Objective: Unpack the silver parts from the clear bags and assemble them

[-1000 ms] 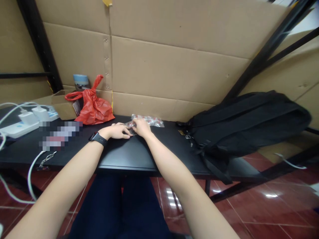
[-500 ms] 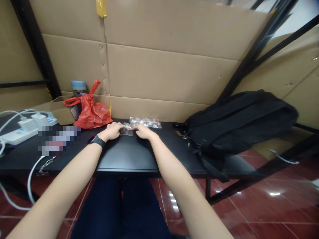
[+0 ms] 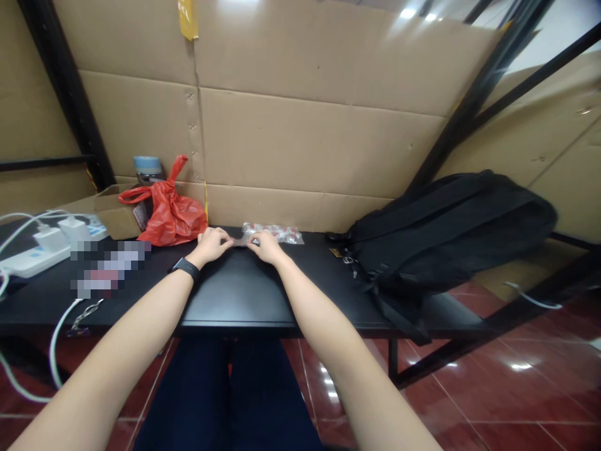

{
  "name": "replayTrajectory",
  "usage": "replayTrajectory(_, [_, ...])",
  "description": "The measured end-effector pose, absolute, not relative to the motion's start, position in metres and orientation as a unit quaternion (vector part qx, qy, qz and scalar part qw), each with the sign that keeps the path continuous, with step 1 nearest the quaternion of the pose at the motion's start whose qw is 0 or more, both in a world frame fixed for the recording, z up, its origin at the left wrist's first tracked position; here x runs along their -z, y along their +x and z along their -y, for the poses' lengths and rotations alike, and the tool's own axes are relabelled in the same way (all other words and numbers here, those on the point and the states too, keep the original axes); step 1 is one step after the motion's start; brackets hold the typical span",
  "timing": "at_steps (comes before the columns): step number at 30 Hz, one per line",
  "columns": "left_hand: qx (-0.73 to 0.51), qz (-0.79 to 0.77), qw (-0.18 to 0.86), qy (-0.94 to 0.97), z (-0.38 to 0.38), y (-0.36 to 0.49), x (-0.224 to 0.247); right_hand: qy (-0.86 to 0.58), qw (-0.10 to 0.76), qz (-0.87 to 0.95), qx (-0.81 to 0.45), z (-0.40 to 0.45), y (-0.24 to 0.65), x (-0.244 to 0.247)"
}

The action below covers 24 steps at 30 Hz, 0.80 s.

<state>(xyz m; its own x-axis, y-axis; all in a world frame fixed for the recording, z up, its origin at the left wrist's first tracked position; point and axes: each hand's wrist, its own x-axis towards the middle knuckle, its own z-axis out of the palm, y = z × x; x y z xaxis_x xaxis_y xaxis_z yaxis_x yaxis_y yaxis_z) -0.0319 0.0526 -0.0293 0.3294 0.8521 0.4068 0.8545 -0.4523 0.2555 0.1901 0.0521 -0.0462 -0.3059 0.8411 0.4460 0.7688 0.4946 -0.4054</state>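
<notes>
Between my two hands a small clear plastic bag [image 3: 240,241] is stretched out just above the black table [image 3: 237,300]. My left hand [image 3: 215,244], with a dark watch on its wrist, pinches the bag's left end. Its right end is pinched by my right hand [image 3: 264,246]. What the bag holds, if anything, is too small to tell. Right behind my right hand lies a row of clear packets [image 3: 284,233] with red and white bits in them, against the cardboard wall.
A red plastic bag [image 3: 173,216] and an open cardboard box [image 3: 117,213] stand at the back left, near a white power strip [image 3: 35,258] with cables. A blurred-out item [image 3: 110,269] lies before them. On the right rests a black backpack [image 3: 451,232].
The small bag has gone from lying lower and flatter between my hands to being pulled taut as a narrow strip. My hands have barely moved, and the view has tilted slightly upward.
</notes>
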Motion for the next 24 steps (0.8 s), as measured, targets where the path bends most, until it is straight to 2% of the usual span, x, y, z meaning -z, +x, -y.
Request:
replayTrajectory(6, [0.216,0.56,-0.048,-0.799,-0.044,-0.032,0.018,-0.534,0.267,0.793,-0.118,-0.049,0.19,0.04])
replayTrajectory(11, [0.192,0.58,-0.01,-0.792,-0.041,-0.025,0.023,-0.603,0.243,0.756,-0.069,-0.039,0.185,0.038])
replayTrajectory(15, [0.22,0.533,0.011,-0.817,-0.043,-0.024,0.029,-0.532,0.274,0.799,-0.054,-0.034,0.185,0.034])
replayTrajectory(18, [0.2,0.517,-0.005,-0.832,-0.044,-0.025,0.031,-0.474,0.261,0.836,-0.092,-0.032,0.186,0.032])
replayTrajectory(21, [0.175,0.521,-0.023,-0.835,-0.043,-0.027,0.029,-0.471,0.25,0.837,-0.126,-0.03,0.187,0.031])
replayTrajectory(24, [0.155,0.511,-0.024,-0.845,-0.042,-0.029,0.027,-0.479,0.275,0.818,-0.159,-0.031,0.189,0.031])
